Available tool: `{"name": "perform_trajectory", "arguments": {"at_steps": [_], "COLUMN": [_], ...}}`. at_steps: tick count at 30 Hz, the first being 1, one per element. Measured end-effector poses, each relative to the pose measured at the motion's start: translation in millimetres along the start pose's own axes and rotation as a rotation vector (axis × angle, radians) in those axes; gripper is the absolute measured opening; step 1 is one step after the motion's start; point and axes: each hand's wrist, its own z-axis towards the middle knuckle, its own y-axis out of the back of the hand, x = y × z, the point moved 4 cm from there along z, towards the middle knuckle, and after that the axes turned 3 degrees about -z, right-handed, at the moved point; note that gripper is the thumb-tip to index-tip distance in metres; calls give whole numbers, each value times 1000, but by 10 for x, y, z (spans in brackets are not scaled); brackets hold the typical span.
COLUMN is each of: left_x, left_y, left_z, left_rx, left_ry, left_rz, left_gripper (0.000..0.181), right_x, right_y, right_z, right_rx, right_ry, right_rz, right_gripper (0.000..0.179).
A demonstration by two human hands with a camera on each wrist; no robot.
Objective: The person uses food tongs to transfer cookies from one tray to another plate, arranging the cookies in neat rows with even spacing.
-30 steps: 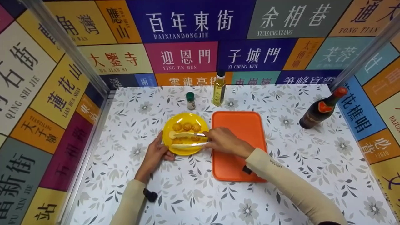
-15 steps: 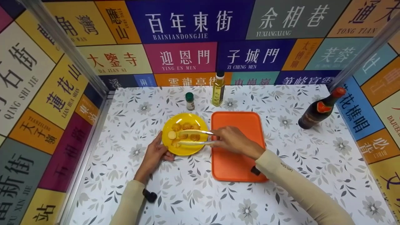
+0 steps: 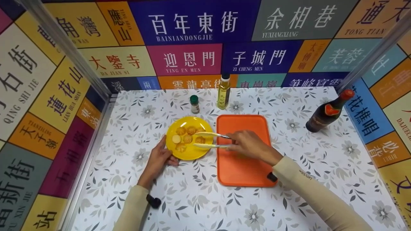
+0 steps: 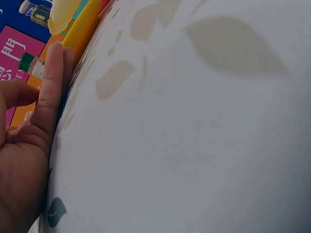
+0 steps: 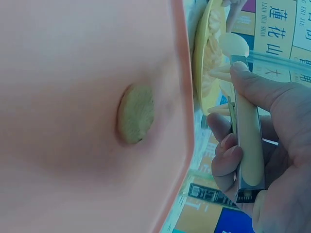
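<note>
My left hand (image 3: 158, 162) is against the left rim of a yellow plate (image 3: 192, 154), its fingers extended in the left wrist view. Several piped cookies (image 3: 188, 138) lie on the plate, including one pale flat-faced cookie (image 3: 176, 139). My right hand (image 3: 249, 144) holds metal tongs (image 3: 215, 134) with cream-coloured tips. The tong arms stand apart over the plate's right side, on either side of a cookie (image 3: 200, 140); contact cannot be made out. In the right wrist view, one round cookie (image 5: 136, 114) lies on the orange tray, beneath my right wrist.
The orange tray (image 3: 242, 173) lies right of the plate. Behind the plate stand a green-capped spice jar (image 3: 194, 105) and an oil bottle (image 3: 223, 94). A dark red-topped bottle (image 3: 322, 117) stands far right. Printed panels border the table on the back and sides.
My right hand has drawn the tongs rightward across the plate, from the left cookies to those on the right. The left hand and plate stay in place.
</note>
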Motion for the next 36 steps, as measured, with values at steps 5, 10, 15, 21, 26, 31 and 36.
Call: {"name": "perform_trajectory", "arguments": {"at_steps": [5, 10, 15, 21, 26, 31, 36], "left_x": [-10, -13, -19, -10, -3, -1, 2], "left_y": [1, 3, -6, -6, -4, -7, -3], "left_z": [-9, -12, -10, -8, -13, -10, 0], "left_rx": [-1, -7, -10, -17, -10, -1, -4], "left_ry": [-2, 0, 6, 7, -13, -8, 23], "left_rz": [7, 5, 4, 12, 16, 12, 17], "left_gripper": [80, 79, 79, 79, 79, 80, 81], "right_x": [-49, -94, -146, -210, -258, -320, -365], "right_y": [54, 121, 185, 240, 272, 300, 348], "right_z": [-70, -153, -238, -335, -420, -520, -617], "right_rx": [-17, -32, -52, -54, -60, -69, -79], "right_ry": [4, -5, -24, -24, -20, -27, -34], "right_rz": [-19, -21, -41, -43, -48, -49, -56], "right_gripper": [36, 43, 40, 34, 36, 42, 42]}}
